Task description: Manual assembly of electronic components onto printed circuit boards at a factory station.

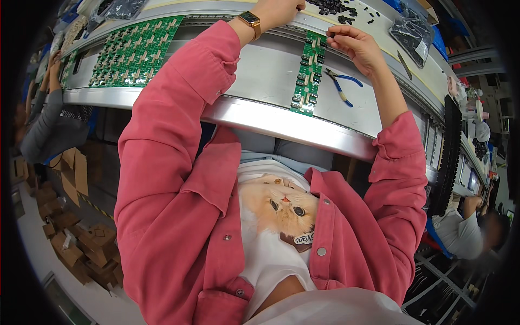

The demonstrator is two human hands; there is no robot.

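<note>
A narrow green circuit board [309, 76] with black and pale parts lies across the metal rails in front of me. Over its far end, my right hand [355, 46] pinches a small black component [331, 35] between thumb and fingertips. My left hand [276, 12] reaches to the far side, beside a pile of small black components [330, 6]. Its fingertips are pressed together at the upper edge of the view, and what they hold is too small to make out. Blue-handled pliers [342, 85] lie right of the narrow board.
A large green circuit board panel [135, 51] sits on the rails at the left. Beyond my right hand are a tweezer-like metal tool [404, 65] and a dark plastic bag [413, 38]. Co-workers sit at both sides. Cardboard boxes [97, 241] are stacked at the lower left.
</note>
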